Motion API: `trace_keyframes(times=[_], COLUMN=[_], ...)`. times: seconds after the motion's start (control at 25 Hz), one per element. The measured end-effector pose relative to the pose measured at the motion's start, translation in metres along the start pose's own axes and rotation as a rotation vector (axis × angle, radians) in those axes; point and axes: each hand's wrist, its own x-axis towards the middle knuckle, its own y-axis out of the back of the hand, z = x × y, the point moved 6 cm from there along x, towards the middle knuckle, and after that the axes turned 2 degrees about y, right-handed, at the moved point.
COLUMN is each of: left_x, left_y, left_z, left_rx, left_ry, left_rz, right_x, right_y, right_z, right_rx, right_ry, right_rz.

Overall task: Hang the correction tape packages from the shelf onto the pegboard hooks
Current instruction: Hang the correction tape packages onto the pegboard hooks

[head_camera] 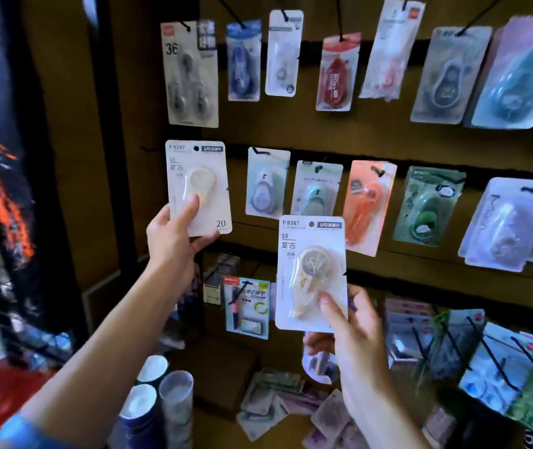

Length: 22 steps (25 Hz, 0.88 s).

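Observation:
My left hand [174, 234] pinches the lower edge of a white correction tape package [198, 186], held up flat against the pegboard [372, 137] at the left end of the middle row. The hole at its top sits by a black hook there; whether the hook passes through it I cannot tell. My right hand [349, 322] pinches the bottom of a second, identical white package [312, 270], held lower and in front of the board, apart from any hook.
Many other correction tape packages hang on black hooks in the top row [336, 72] and middle row [368, 205]. Long black hooks [492, 354] stick out at lower right. Loose packages [278, 396] lie on the shelf below, beside clear cylindrical containers [174, 400].

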Motion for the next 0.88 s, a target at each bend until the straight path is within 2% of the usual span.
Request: trace_keyframes(times=[0.36, 0.48, 0.68, 0.88], left_x=[0.048, 0.055, 0.080, 0.091], left_y=[0.025, 0.026, 0.018, 0.017], left_z=[-0.015, -0.021, -0.027, -0.047], left_rx=[0.112, 0.141, 0.167, 0.062], left_ry=[0.005, 0.024, 0.152, 0.295], left_rz=[0.090, 0.068, 0.098, 0.066], right_x=[0.028, 0.033, 0.039, 0.041], right_y=[-0.027, -0.029, -0.038, -0.043], right_z=[0.025, 0.032, 0.037, 0.039], right_rx=[-0.017, -0.015, -0.014, 0.029], right_ry=[-0.037, -0.048, -0.063, -0.104], right_rz=[-0.027, -0.027, -0.048, -0.066])
